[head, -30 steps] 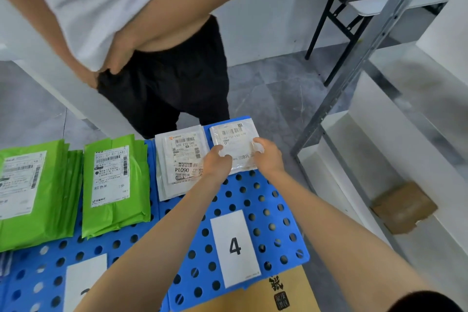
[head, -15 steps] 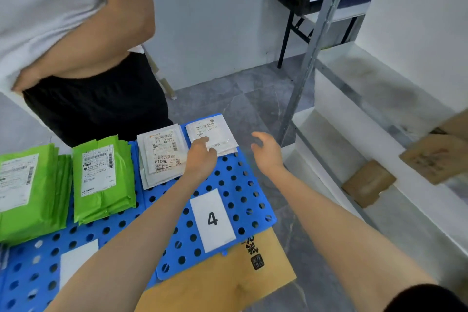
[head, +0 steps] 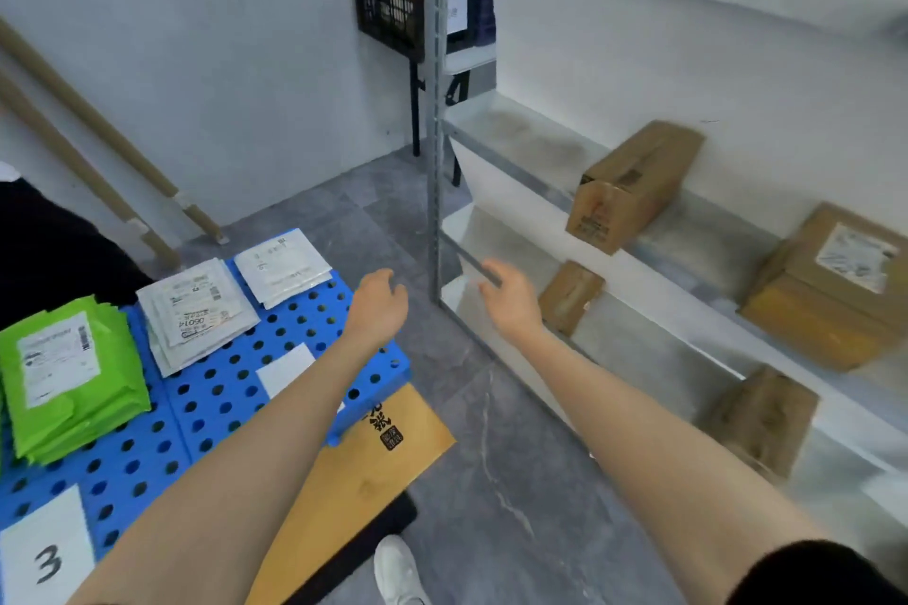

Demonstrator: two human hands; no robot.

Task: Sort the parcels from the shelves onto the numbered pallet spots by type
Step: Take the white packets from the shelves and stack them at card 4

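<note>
**Both hands empty between pallet and shelves**

The left hand (head: 376, 305) is held over the right edge of the pallet (head: 231, 388) — fingers loosely curled, nothing gripped. The right hand (head: 508, 297) is stretched toward the lower shelf with relaxed fingers, and nothing is held. It is seen in front of the shelf rail; contact with the rail cannot be told.

The blue, perforated pallet is laid on the floor at left, over a brown cardboard sheet (head: 373, 457).
- A single white parcel (head: 282, 266) is laid flat at the far right corner, label up.
- A white stack (head: 196, 312) is set just beside it to the left, slightly fanned.
- A green stack (head: 69, 373) is piled further left.
- A "3" card (head: 46, 555) is seen at the near left.
- A second card (head: 285, 368) is partly hidden by the left forearm, so its number cannot be read.

Brown boxes are seen on the shelves at right, past the grey upright (head: 432, 113).
- A long box (head: 634, 184) is set on the middle shelf.
- A labelled box (head: 830, 285) is set further right on the same shelf.
- A small box (head: 570, 295) is set on the lower shelf, just right of the right hand.
- A blurred box (head: 761, 418) is set further along that shelf.

A black crate (head: 388, 5) is seen behind the upright. Cardboard tubes (head: 98, 152) are leaned on the wall — a white shoe (head: 398, 570) is noted at the bottom edge.
</note>
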